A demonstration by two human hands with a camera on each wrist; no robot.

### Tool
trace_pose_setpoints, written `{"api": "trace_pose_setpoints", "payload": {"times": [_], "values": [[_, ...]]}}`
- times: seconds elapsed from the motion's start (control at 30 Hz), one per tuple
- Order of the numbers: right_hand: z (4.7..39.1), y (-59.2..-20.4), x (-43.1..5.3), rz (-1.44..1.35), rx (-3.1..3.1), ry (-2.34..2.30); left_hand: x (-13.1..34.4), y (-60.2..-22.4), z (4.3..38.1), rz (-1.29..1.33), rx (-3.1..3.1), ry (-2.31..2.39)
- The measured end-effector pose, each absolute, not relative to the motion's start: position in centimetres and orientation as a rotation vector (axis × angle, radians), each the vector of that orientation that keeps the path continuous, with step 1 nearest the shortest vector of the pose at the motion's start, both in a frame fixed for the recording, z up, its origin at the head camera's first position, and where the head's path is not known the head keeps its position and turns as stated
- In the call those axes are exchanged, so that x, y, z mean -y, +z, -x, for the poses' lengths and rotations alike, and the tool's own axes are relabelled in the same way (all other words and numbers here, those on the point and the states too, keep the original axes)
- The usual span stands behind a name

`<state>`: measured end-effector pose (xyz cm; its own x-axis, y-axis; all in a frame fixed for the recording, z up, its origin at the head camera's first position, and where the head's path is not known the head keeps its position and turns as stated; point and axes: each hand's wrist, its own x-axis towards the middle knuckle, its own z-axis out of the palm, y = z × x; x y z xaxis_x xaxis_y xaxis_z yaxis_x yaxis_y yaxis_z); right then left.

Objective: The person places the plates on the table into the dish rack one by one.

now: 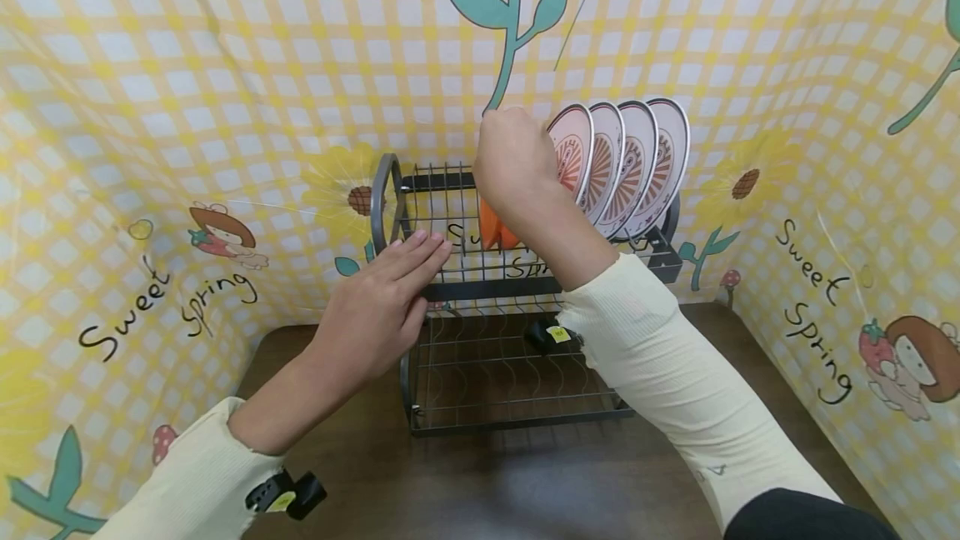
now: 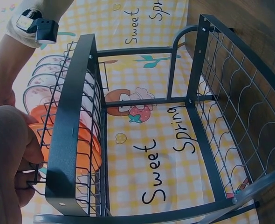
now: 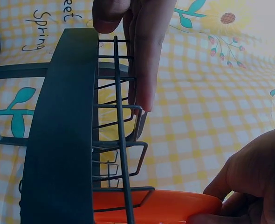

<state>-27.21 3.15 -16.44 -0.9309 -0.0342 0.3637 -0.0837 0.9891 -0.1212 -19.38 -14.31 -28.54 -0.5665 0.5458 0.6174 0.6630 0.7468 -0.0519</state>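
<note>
My right hand (image 1: 517, 157) pinches the rim of an orange plate (image 3: 156, 205) that stands on edge in the upper tier of a dark wire dish rack (image 1: 495, 288). In the left wrist view, orange plates (image 2: 90, 149) show behind the wires, beside the white ones. My left hand (image 1: 375, 307) rests on the front left corner of the upper tier, its fingers straight and together over the wires, the thumb by the front rail. Several white plates (image 1: 663, 165) with red patterns and dark rims lean upright on the right, just past my right hand.
The rack's lower tier (image 1: 517, 425) has wavy wires and stands on a brown wooden table (image 1: 495, 490). A yellow-and-white checked cloth (image 1: 300, 48) with flowers and lettering rises behind and at both sides. Each sleeve carries a small black device (image 1: 306, 497).
</note>
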Motion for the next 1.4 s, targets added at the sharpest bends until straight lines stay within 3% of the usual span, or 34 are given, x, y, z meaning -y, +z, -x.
{"api": "trace_pose_setpoints", "payload": {"times": [1.03, 1.23, 1.4], "values": [[27.1, -18.2, -4.9, -0.179, 2.696, 0.321, 14.5, -29.3, 19.5, 0.954, 2.296, -0.254], [25.7, -18.6, -5.6, -0.161, 2.668, 0.419, 15.2, -29.6, 19.6, 0.977, 2.240, -0.339], [23.4, -18.9, -8.3, -0.245, 2.282, 0.350, 16.8, -30.0, 19.9, 0.863, 2.227, -0.410]]}}
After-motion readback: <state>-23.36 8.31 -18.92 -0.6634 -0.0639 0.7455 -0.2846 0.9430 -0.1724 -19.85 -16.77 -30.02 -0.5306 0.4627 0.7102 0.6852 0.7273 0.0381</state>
